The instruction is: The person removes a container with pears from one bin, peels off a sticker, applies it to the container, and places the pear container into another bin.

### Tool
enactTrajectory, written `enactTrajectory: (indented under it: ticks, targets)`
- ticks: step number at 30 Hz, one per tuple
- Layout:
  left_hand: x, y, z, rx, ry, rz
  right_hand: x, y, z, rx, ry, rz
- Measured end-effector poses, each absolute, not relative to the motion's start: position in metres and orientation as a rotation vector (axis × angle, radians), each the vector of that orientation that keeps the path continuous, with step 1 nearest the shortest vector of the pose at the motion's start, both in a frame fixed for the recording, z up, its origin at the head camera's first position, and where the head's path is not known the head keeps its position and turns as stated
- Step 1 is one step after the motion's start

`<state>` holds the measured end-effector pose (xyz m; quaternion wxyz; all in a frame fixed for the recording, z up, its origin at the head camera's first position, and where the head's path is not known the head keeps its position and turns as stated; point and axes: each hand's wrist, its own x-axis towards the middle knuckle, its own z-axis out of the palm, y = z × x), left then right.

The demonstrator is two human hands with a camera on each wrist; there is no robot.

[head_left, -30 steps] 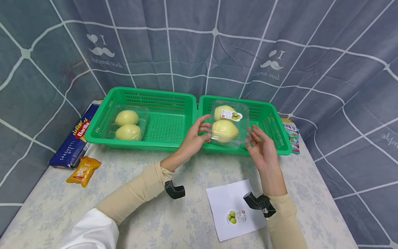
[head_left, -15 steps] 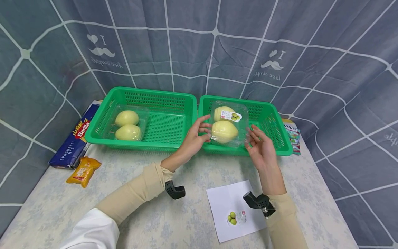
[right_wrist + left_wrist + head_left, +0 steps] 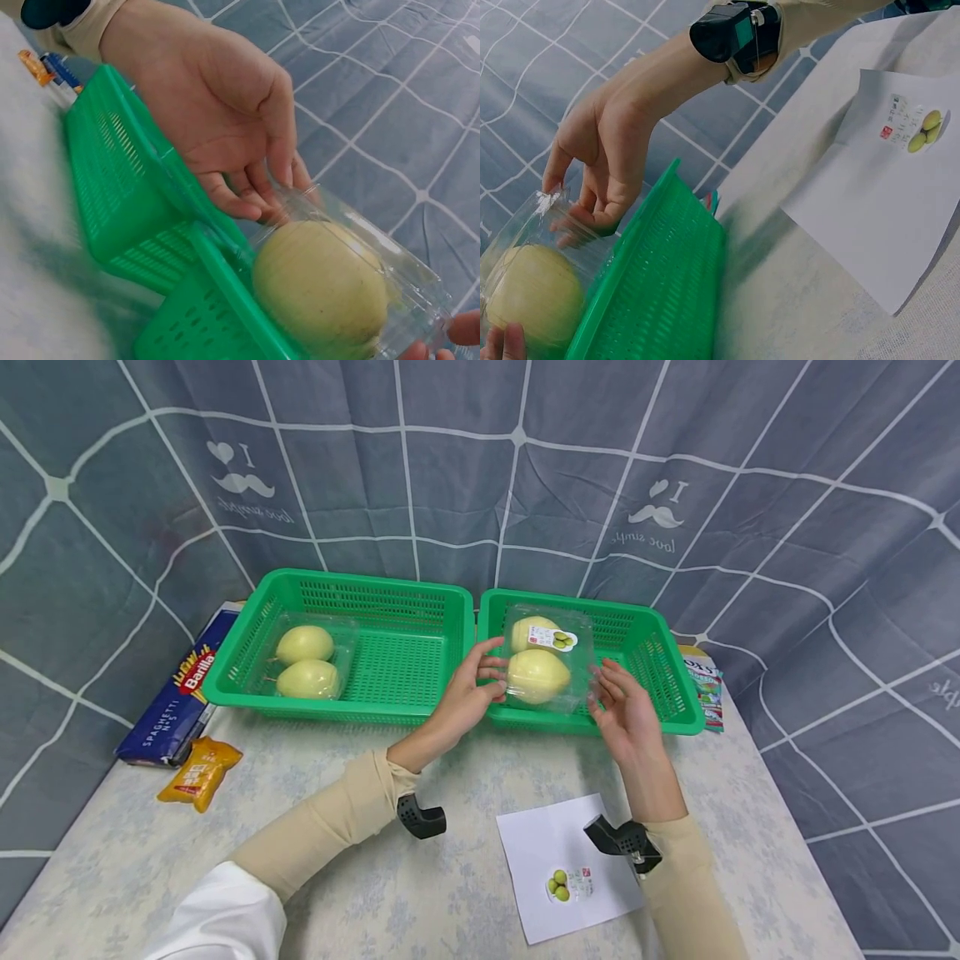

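Note:
A clear plastic clamshell box point(image 3: 546, 697) with two pale yellow, pear-like fruits point(image 3: 537, 676) is held over the right green basket point(image 3: 678, 689). A printed label point(image 3: 552, 638) sits on its lid. My left hand point(image 3: 470, 687) holds the box's left side; the right wrist view shows the thumb and fingers pinching its edge. On the opposite side, my right hand point(image 3: 628, 706) holds the rim, with thumb and fingertips gripping the edge in the left wrist view. Another clear box point(image 3: 348, 639) with two similar fruits lies in the left green basket point(image 3: 405, 664).
A blue spaghetti box point(image 3: 176, 702) leans beside the left basket, with an orange snack packet point(image 3: 201, 772) in front. A sheet of paper point(image 3: 540, 852) bearing a fruit label lies on the table. A colourful packet point(image 3: 711, 693) sits behind the right basket; a grey curtain point(image 3: 457, 477) hangs behind.
The held box and my right hand have shifted slightly left. My left hand stays almost where it was, and both hands keep their hold.

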<state>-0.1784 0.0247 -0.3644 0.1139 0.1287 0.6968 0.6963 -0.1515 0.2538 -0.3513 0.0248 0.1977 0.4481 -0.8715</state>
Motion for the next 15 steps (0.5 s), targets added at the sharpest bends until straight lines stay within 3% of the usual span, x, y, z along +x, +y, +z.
enactTrajectory:
  ticks: [15]
  targets:
    - [-0.182,0.029,-0.369,0.277,2.078,1.99,-0.166,0.263,-0.36,0.535,1.845,-2.364]
